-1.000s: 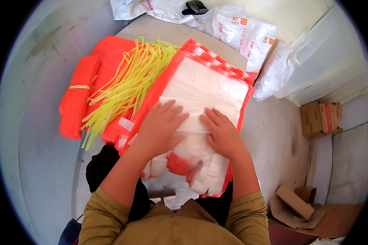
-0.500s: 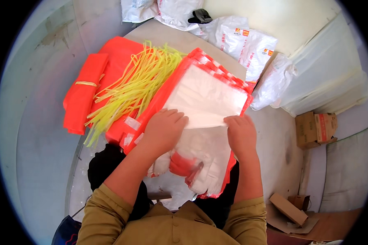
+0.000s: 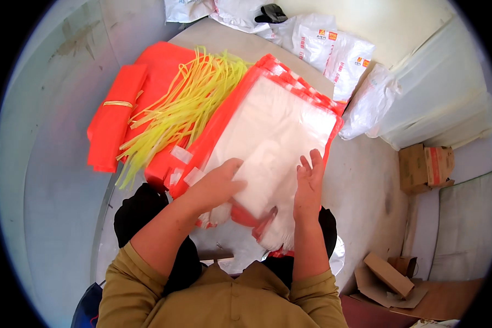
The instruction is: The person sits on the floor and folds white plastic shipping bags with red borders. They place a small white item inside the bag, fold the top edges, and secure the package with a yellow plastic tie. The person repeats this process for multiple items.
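A stack of clear plastic bags with orange-red edges [image 3: 279, 117] lies on a grey table [image 3: 213, 38] in front of me. My left hand [image 3: 216, 186] rests on the near part of the stack and pinches the top clear sheet with thumb and fingers. My right hand [image 3: 307, 183] stands edge-on beside it with fingers straight and apart, touching the same sheet. A white folded piece [image 3: 257, 183] lies between the two hands.
A bundle of yellow plastic strips [image 3: 183, 109] lies on folded orange-red bags [image 3: 117, 120] at the left. White sacks [image 3: 333, 52] and a big clear-wrapped bundle [image 3: 437, 104] stand behind and to the right. Cardboard boxes [image 3: 426, 167] sit on the floor at the right.
Both hands drew back toward me along the stack. The left hand went from flat to pinching the top sheet; the right hand turned onto its edge.
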Motion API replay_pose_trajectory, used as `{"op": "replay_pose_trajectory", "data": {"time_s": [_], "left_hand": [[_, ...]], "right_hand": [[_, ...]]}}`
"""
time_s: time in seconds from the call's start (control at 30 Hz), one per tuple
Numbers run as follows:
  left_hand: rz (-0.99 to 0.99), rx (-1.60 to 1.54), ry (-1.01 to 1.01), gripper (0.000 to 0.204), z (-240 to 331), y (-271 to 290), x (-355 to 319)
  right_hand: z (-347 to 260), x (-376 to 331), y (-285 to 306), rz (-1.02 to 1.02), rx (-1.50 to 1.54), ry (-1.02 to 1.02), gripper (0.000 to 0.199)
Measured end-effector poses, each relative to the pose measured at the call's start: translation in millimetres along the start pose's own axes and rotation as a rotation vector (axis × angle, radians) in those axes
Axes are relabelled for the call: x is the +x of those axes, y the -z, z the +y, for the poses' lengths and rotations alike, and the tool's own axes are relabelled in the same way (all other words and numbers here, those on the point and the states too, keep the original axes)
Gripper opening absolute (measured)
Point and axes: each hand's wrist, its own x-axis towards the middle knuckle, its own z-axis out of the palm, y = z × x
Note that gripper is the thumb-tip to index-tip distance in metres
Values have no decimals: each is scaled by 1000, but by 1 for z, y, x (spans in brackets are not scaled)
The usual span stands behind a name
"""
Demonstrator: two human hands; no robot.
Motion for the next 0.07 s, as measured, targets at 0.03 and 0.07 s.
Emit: {"op": "replay_pose_trajectory", "data": {"time_s": [0.03, 0.07], "left_hand": [[2, 10, -22, 56, -1, 2, -1], [4, 20, -45, 56, -7, 5, 0]], "right_hand": [[2, -7, -1, 0, 44, -48, 64], [7, -12, 0, 0, 94, -87, 67]]}}
